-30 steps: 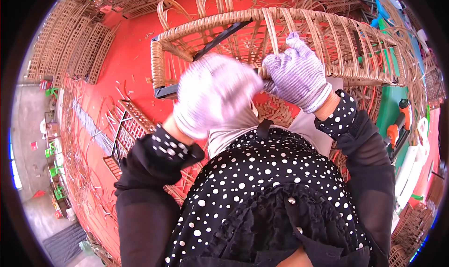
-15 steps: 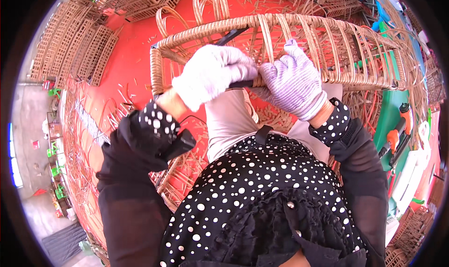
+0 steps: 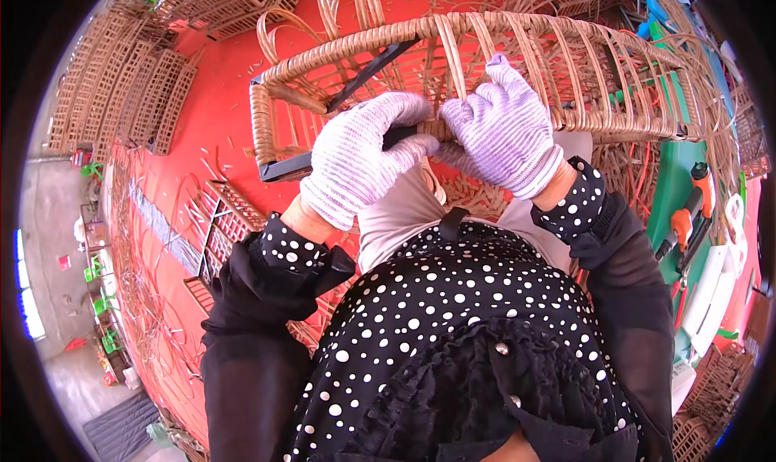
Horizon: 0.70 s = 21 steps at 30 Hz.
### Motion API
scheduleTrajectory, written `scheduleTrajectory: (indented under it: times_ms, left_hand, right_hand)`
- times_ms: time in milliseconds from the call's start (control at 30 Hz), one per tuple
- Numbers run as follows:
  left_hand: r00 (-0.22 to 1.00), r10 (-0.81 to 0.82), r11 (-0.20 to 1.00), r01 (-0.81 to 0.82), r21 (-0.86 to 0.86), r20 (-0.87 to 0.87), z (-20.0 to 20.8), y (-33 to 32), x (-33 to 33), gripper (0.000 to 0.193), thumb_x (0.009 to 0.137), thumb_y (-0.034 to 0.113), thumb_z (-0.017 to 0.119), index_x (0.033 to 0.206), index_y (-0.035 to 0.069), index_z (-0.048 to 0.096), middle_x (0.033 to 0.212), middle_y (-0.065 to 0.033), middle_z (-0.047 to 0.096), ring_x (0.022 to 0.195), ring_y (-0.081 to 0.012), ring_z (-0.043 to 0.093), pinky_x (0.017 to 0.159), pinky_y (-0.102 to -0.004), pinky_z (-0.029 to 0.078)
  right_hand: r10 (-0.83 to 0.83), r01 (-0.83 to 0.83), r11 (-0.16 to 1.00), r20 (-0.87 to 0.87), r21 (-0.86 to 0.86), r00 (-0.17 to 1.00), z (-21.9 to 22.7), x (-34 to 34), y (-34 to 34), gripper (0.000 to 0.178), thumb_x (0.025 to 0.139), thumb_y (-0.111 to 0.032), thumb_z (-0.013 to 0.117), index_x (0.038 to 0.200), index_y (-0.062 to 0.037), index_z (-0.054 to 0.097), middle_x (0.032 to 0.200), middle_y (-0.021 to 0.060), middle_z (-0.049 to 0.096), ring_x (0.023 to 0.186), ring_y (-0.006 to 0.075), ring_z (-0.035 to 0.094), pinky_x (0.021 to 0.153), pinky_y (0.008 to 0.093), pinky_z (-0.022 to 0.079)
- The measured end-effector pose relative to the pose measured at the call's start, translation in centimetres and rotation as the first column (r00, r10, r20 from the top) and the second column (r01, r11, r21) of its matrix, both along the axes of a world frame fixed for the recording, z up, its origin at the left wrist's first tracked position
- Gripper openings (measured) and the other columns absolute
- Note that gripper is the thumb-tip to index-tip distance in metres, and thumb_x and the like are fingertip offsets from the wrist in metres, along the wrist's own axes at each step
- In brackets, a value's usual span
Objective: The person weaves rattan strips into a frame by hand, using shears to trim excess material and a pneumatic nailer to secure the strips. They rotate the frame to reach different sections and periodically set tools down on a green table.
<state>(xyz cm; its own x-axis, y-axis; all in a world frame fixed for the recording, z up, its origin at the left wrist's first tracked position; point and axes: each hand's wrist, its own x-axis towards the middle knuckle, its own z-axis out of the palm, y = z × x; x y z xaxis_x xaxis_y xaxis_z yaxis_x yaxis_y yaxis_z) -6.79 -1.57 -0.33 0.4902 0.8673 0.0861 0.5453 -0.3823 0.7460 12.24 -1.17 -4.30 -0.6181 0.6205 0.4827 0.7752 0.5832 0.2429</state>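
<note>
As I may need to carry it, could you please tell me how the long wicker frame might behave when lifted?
The wicker frame would probably stay stiff, as a straight dark bar braces its corner. It is likely light for its size, with wide gaps between strips. Being long, it might dip if held at one end.

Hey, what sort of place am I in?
Probably a wicker-weaving workshop: there's a partly woven frame in front of you, lattice panels piled at upper left, and loose strips scattered over the red floor.
</note>
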Motion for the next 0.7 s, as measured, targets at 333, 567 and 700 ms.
scheduleTrajectory:
  times_ms: [333, 567, 700]
  left_hand:
    - [0.978, -0.074, 0.994, 0.087, 0.063, -0.195, 0.4, 1.1, 0.5, 0.021, 0.076, 0.014, 0.063, 0.093, 0.003, 0.063, 0.082, -0.012, 0.065, 0.071, -0.0264, 0.063, 0.065, -0.032, 0.049]
    - [0.978, -0.039, 0.986, 0.005, -0.166, -0.206, -0.4, 1.7, -0.8, 0.03, 0.08, 0.018, 0.063, 0.1, -0.004, 0.059, 0.067, -0.0095, 0.056, 0.06, -0.0125, 0.051, 0.059, -0.0267, 0.044]
    - [0.968, -0.106, 0.985, 0.07, -0.159, -0.228, 0.3, 2.2, 0.3, 0.031, 0.081, 0.021, 0.062, 0.099, -0.004, 0.059, 0.069, -0.0111, 0.057, 0.061, -0.0145, 0.054, 0.06, -0.0277, 0.044]
  right_hand:
    - [0.05, -0.043, 0.999, -0.262, 0.033, 0.964, 1.7, 1.5, -2.7, 0.021, 0.075, -0.024, 0.051, 0.093, -0.0171, 0.059, 0.082, 0.0033, 0.058, 0.089, 0.0212, 0.057, 0.096, 0.0475, 0.035]
    - [-0.609, 0.669, 0.727, -0.598, -0.157, 0.522, 1.7, 19.0, -9.4, 0.026, 0.07, -0.011, 0.068, 0.093, -0.0025, 0.06, 0.092, 0.0109, 0.062, 0.085, 0.0264, 0.06, 0.078, 0.035, 0.047]
    - [-0.863, 0.86, 0.014, -0.44, -0.51, -0.247, -3.1, 35.7, -16.1, 0.073, 0.072, -0.047, 0.065, 0.127, -0.0062, 0.039, 0.11, 0.0152, 0.059, 0.104, 0.03, 0.056, 0.088, 0.0346, 0.042]
